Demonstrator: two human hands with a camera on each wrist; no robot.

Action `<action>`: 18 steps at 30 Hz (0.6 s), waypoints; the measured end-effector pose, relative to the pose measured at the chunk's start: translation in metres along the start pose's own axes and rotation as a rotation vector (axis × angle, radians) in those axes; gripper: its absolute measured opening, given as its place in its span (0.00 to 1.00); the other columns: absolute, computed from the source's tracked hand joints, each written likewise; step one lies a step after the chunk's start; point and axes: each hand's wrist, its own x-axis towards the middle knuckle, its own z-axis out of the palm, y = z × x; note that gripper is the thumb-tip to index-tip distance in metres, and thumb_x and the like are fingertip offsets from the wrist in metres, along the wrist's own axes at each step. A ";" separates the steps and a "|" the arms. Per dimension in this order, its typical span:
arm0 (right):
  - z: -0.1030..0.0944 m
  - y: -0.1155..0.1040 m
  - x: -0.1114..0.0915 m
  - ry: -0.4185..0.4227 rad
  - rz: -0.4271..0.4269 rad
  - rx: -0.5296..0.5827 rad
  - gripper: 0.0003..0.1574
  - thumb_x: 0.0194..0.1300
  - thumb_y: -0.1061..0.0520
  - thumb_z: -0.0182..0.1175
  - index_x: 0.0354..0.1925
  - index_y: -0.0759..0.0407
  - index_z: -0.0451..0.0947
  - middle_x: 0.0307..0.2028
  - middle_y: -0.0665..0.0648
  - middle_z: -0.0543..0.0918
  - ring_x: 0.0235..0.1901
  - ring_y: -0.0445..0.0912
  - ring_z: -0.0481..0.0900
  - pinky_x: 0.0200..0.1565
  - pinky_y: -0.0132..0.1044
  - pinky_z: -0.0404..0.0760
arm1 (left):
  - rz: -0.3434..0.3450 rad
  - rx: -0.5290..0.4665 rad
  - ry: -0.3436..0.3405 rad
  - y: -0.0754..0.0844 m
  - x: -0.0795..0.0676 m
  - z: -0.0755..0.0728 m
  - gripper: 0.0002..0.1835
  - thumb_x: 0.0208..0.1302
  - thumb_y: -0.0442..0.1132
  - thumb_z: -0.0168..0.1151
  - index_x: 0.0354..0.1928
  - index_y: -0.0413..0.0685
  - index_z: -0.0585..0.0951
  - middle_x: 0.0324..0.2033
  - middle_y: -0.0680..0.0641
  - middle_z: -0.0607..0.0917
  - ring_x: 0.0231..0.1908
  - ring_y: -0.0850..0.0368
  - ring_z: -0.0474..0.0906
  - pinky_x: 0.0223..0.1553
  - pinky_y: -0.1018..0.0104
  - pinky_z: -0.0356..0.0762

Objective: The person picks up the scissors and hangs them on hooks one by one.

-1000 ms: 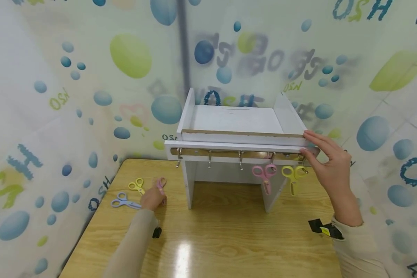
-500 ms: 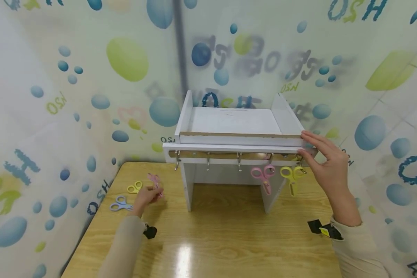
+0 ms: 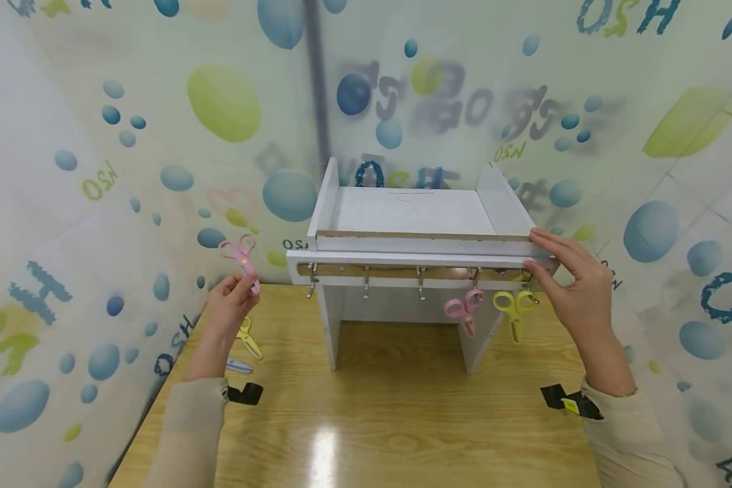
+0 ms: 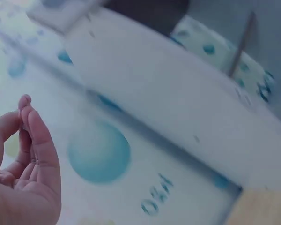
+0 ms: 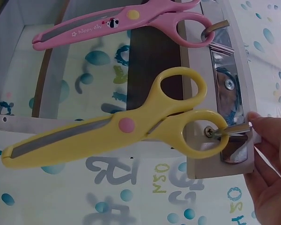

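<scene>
Raised off the table at the left, my left hand [image 3: 228,305] pinches a pair of pink scissors [image 3: 241,257] near the blades, handle loops up. In the left wrist view the fingertips [image 4: 24,103] meet the thumb, and the scissors are hidden. My right hand [image 3: 576,291] grips the right end of the white shelf's hook rail [image 3: 402,259], thumb on its front. From the rail's hooks [image 3: 421,281] hang yellow scissors [image 5: 126,124], by one loop, and other pink scissors [image 5: 117,23] beside them. Three hooks to the left carry nothing.
On the wooden table [image 3: 390,434], yellow scissors [image 3: 250,342] and blue scissors [image 3: 239,366] lie partly hidden behind the left forearm. The shelf's side panel [image 3: 331,325] stands to their right. A patterned wall covering [image 3: 232,169] rises behind.
My left hand has picked the pink scissors up from the table and lifted them up and to the left. The right hand keeps its grip on the rail.
</scene>
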 end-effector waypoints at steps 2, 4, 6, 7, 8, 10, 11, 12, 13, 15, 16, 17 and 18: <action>0.000 0.000 0.000 0.002 0.001 0.001 0.35 0.42 0.80 0.72 0.52 0.64 0.85 0.51 0.67 0.86 0.56 0.20 0.73 0.51 0.13 0.68 | 0.058 -0.081 -0.036 0.013 -0.010 0.010 0.11 0.73 0.34 0.55 0.29 0.51 0.79 0.24 0.57 0.83 0.24 0.68 0.79 0.30 0.79 0.79; 0.000 0.000 0.000 0.003 0.003 0.000 0.35 0.42 0.80 0.72 0.52 0.64 0.85 0.50 0.68 0.86 0.56 0.20 0.73 0.53 0.12 0.68 | 0.106 -0.143 -0.071 0.025 -0.020 0.019 0.08 0.73 0.33 0.56 0.34 0.49 0.80 0.26 0.55 0.84 0.25 0.66 0.79 0.31 0.78 0.80; 0.000 -0.001 0.000 0.003 0.004 0.001 0.35 0.42 0.80 0.72 0.52 0.64 0.85 0.50 0.68 0.86 0.56 0.20 0.73 0.53 0.12 0.68 | 0.163 -0.108 -0.096 0.033 -0.030 0.029 0.04 0.72 0.34 0.57 0.37 0.49 0.79 0.28 0.55 0.84 0.27 0.65 0.80 0.32 0.77 0.81; 0.001 -0.001 0.000 0.003 0.005 0.000 0.35 0.42 0.80 0.72 0.52 0.64 0.85 0.50 0.68 0.86 0.56 0.20 0.73 0.53 0.12 0.68 | 0.197 -0.070 -0.099 0.036 -0.036 0.034 0.04 0.71 0.33 0.58 0.38 0.49 0.79 0.27 0.55 0.84 0.27 0.65 0.80 0.32 0.77 0.82; 0.001 -0.001 0.000 0.003 0.006 0.001 0.35 0.42 0.80 0.72 0.52 0.64 0.85 0.50 0.68 0.86 0.56 0.20 0.73 0.53 0.12 0.68 | 0.231 -0.021 -0.102 0.039 -0.041 0.039 0.04 0.71 0.33 0.59 0.38 0.49 0.79 0.27 0.55 0.84 0.26 0.65 0.80 0.32 0.76 0.82; 0.001 -0.001 0.000 0.004 0.007 0.002 0.35 0.42 0.80 0.72 0.52 0.64 0.85 0.50 0.68 0.86 0.56 0.20 0.73 0.51 0.13 0.68 | 0.291 0.098 -0.115 0.042 -0.051 0.049 0.05 0.70 0.31 0.60 0.37 0.50 0.80 0.26 0.56 0.84 0.26 0.65 0.81 0.32 0.76 0.83; 0.001 -0.001 0.000 0.005 0.008 0.004 0.35 0.42 0.80 0.72 0.52 0.64 0.85 0.50 0.68 0.86 0.56 0.20 0.73 0.50 0.13 0.68 | 0.320 0.164 -0.122 0.042 -0.056 0.055 0.06 0.69 0.31 0.60 0.37 0.51 0.80 0.25 0.57 0.84 0.25 0.66 0.81 0.32 0.75 0.83; 0.001 -0.001 0.000 0.006 0.009 0.005 0.35 0.42 0.80 0.72 0.52 0.64 0.85 0.50 0.68 0.86 0.56 0.20 0.73 0.49 0.13 0.68 | 0.346 0.215 -0.133 0.043 -0.060 0.060 0.07 0.69 0.30 0.61 0.36 0.51 0.81 0.24 0.57 0.85 0.24 0.66 0.81 0.32 0.75 0.83; 0.001 -0.001 0.000 0.007 0.010 0.004 0.35 0.42 0.80 0.72 0.52 0.64 0.85 0.50 0.68 0.86 0.56 0.20 0.73 0.49 0.13 0.68 | 0.364 0.242 -0.153 0.042 -0.064 0.065 0.08 0.68 0.28 0.61 0.35 0.51 0.81 0.24 0.57 0.85 0.24 0.66 0.82 0.31 0.74 0.83; 0.001 -0.001 0.000 0.007 0.011 0.004 0.35 0.43 0.79 0.72 0.52 0.64 0.85 0.50 0.68 0.86 0.56 0.20 0.73 0.50 0.13 0.68 | 0.396 0.294 -0.222 0.041 -0.072 0.073 0.09 0.66 0.27 0.63 0.35 0.51 0.82 0.25 0.58 0.86 0.23 0.66 0.82 0.30 0.73 0.84; 0.001 -0.001 0.000 0.008 0.012 0.004 0.35 0.43 0.79 0.72 0.52 0.64 0.85 0.50 0.68 0.86 0.56 0.20 0.73 0.51 0.13 0.68 | 0.410 0.311 -0.264 0.040 -0.075 0.077 0.08 0.66 0.26 0.63 0.35 0.49 0.82 0.25 0.58 0.86 0.23 0.66 0.82 0.30 0.72 0.84; 0.001 -0.001 0.000 0.008 0.013 0.005 0.35 0.42 0.80 0.72 0.52 0.64 0.85 0.50 0.68 0.86 0.56 0.20 0.73 0.51 0.13 0.68 | 0.426 0.330 -0.304 0.038 -0.078 0.081 0.07 0.65 0.27 0.63 0.34 0.47 0.81 0.25 0.59 0.86 0.23 0.66 0.82 0.29 0.72 0.83; 0.001 -0.001 0.000 0.008 0.014 0.005 0.35 0.42 0.80 0.72 0.52 0.64 0.85 0.50 0.68 0.86 0.56 0.20 0.73 0.52 0.13 0.68 | 0.443 0.337 -0.351 0.036 -0.080 0.084 0.05 0.65 0.26 0.64 0.34 0.43 0.81 0.25 0.59 0.87 0.23 0.66 0.82 0.29 0.72 0.83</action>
